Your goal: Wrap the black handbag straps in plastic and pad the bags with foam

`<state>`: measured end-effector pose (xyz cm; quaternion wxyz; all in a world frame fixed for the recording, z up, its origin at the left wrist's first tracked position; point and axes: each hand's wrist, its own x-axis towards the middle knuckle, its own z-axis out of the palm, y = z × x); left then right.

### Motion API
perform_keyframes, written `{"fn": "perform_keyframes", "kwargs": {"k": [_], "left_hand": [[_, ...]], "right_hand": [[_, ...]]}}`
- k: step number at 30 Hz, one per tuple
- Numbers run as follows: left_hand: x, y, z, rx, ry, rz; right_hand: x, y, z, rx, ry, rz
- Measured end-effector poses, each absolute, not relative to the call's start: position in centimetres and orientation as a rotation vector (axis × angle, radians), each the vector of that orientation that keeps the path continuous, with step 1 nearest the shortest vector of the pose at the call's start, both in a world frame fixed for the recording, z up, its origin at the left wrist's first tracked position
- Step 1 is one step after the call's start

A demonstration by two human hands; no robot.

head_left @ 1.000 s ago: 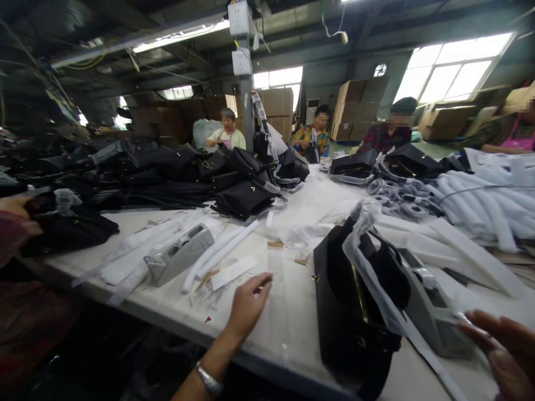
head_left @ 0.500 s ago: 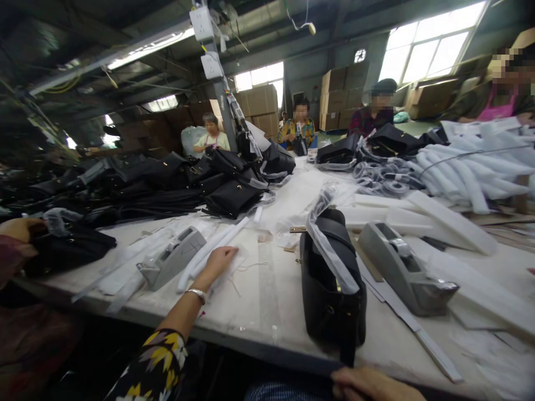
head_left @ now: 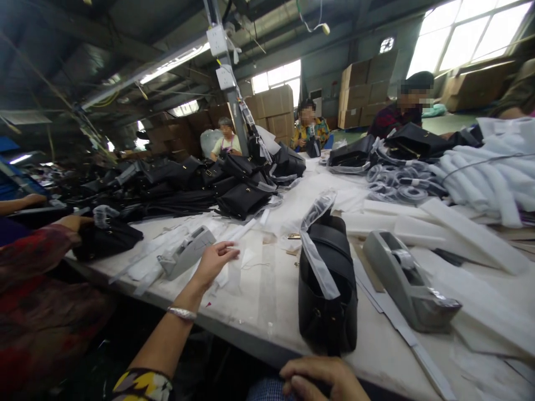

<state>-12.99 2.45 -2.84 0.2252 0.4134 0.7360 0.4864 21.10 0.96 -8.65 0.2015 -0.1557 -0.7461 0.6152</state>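
Note:
A black handbag [head_left: 328, 301] stands upright near the front edge of the table, its strap wrapped in clear plastic [head_left: 320, 262]. My left hand [head_left: 213, 264] is over the table, left of the bag and beside a grey tape dispenser [head_left: 186, 250]. Its thumb and fingers are pinched together, and a thin clear strip [head_left: 234, 274] hangs from them. Below the bag, at the table edge, my right hand [head_left: 324, 379] has its fingers curled; whatever may be inside them is hidden. A second grey tape dispenser [head_left: 412, 284] stands right of the bag.
Black bags [head_left: 242, 197] lie piled at the back left. White foam tubes [head_left: 489, 172] and coiled wrapped straps [head_left: 397, 178] lie at the right. A long white strip [head_left: 418, 345] lies beside the bag. At the left, a co-worker's hand [head_left: 75, 223] touches another black bag [head_left: 111, 239].
My left hand has lifted slightly from the table, with the clear strip at its fingers. My right hand has moved left, away from below the bag. The camera view has turned left.

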Motion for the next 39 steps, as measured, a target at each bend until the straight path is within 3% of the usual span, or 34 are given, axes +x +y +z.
{"fn": "perform_keyframes", "kwargs": {"k": [4,10,15,19,26,39], "left_hand": [[-8.8,-0.6,-3.1,1.053,1.894,1.379],[-1.6,-5.2,-5.6,0.969,1.699,1.205],[2.2,-7.1,-8.5,0.998,1.494,1.086],[3.3,-7.8,-10.1,1.009,1.478,1.09],[4.5,-9.7,-11.7,1.005,1.507,1.062],[5.1,-11.1,-11.9,1.008,1.59,1.07]], "right_hand": [[24.4,1.2,-7.8,-0.424,-2.133,1.592],[28.4,0.8,-7.6,-1.053,-1.94,0.896],[26.1,0.7,-8.1,-1.065,-1.949,0.728],[24.7,0.6,-8.0,-1.098,-1.942,0.787],[24.8,-1.0,-7.9,-1.092,-1.648,1.218],[23.7,-1.5,-8.3,-1.019,-1.455,1.229]]}}
